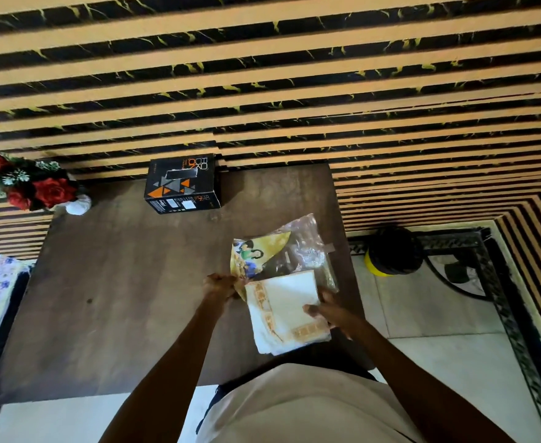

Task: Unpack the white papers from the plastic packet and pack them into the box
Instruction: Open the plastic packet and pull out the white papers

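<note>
Across a striped wall (262, 75), at its foot: brown table (118, 282), seen from above. Far edge: black box (182, 183), closed as far as can be told, well apart from the hands. Far left corner: red flowers (26, 183). Right, on the floor: dark round object with a yellow rim (390, 251), kind not clear.

Near right part of the table: clear plastic packet (304, 244), crumpled, its printed yellow insert (253, 254) partly folded up. White papers (282, 311), a stack with orange-patterned borders, half out of the packet's near end and overhanging the table edge toward the body.

Step in hand, by judgement: unpacking, papers mid-withdrawal; packing not yet begun.

Left hand (221, 286): arm stretched forward, fingers pinched shut on the packet's near-left edge beside the insert, apparently bracing it. Right hand (323, 311): arm angled in from the right, thumb on top of the stack's right edge, fingers hidden beneath, clamped on the papers.

Next move, likely: a pull toward the body to free the stack while the packet is held back, then a reach across the table to the box, which probably needs opening first.
</note>
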`<state>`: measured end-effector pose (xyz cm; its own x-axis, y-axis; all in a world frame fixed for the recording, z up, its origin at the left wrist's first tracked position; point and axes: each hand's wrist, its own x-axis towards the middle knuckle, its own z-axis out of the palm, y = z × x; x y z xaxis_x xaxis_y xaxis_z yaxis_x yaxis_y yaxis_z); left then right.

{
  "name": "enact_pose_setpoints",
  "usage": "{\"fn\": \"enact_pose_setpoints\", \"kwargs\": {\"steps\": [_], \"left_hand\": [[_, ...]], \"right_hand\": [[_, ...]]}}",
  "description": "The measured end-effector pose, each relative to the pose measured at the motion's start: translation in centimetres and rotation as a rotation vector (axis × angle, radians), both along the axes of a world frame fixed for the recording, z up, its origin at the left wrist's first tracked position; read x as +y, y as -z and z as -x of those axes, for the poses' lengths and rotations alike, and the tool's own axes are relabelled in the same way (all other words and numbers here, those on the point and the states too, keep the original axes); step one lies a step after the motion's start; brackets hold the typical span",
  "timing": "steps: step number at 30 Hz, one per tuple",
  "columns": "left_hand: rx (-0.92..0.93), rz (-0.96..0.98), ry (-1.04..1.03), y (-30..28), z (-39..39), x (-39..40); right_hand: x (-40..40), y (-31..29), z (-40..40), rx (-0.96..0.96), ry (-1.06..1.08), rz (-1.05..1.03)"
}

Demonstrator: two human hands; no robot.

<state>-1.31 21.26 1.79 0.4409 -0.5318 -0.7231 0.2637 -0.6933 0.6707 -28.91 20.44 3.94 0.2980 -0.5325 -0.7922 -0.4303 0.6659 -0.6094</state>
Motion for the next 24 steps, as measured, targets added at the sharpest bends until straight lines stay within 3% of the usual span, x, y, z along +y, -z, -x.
{"fn": "enact_pose_setpoints", "kwargs": {"steps": [3,12,19,22,24], "left_hand": [[0.041,0.007,0.031,0.2,0.1,0.6],[-0.070,0.208,0.157,-0.1,0.3,-1.2],[-0.072,0.172,0.274,2.1,-0.1,-5.9],[-0.107,0.210,0.355,1.9,0.0,-5.4],[-0.135,0.213,0.359,2.5,-0.5,-4.8]], "right_hand": [[0.7,2.1,0.0,0.057,0.022,0.028],[1.5,1.9,-0.6,0.227,-0.028,0.003],[2.7,5.3,-0.9,0.506,-0.084,0.205],[3.2,2.0,-2.4,0.791,-0.143,0.425],[2.9,-0.8,-3.6,0.781,-0.111,0.557]]}}
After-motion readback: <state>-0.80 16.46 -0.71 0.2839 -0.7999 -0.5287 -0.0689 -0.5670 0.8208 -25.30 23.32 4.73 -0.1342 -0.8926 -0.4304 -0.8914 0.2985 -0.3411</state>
